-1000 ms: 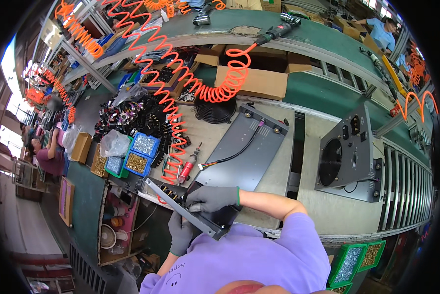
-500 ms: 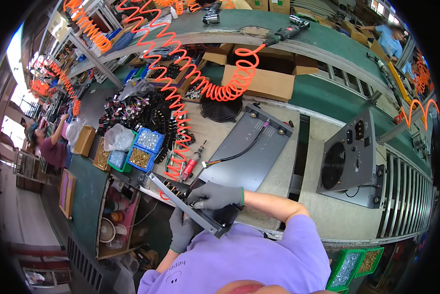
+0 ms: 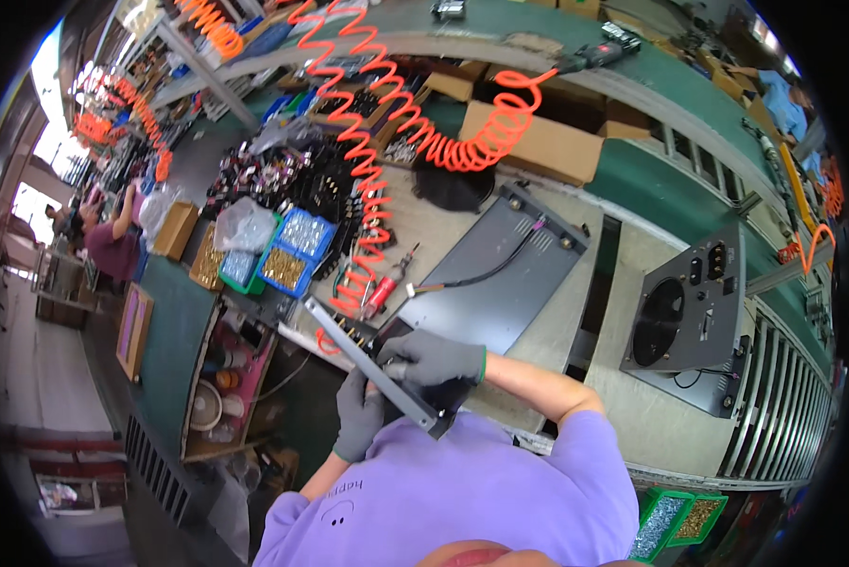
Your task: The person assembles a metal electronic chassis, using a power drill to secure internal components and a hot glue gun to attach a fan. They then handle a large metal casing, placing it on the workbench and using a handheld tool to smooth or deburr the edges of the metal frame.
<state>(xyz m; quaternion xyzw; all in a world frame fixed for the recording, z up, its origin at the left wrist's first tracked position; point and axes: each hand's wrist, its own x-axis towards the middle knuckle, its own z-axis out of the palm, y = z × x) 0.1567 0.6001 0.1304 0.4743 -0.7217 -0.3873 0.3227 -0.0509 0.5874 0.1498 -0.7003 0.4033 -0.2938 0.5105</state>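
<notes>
Close to my body, a grey metal panel stands tilted on edge, with small brass-coloured terminals along its inner side. My left hand, in a grey glove, grips the panel from its outer left side. On the inner side, my gloved right hand has its fingers curled and pressed together near the terminals; what they pinch is hidden. Just beyond the panel lies a red power screwdriver. A flat grey metal base plate rests ahead of my right hand, with a dark cable across it.
Orange coiled air hoses hang over the bench. Blue bins hold silver and brass-coloured screws, beside a pile of black parts. A black fan guard lies farther back. To the right stands a grey panel with a fan, near rollers.
The view has shifted, so the bench contents appear lower on the left and farther right. Both hands stay at the metal panel, my right fingers still curled against its inner side.
</notes>
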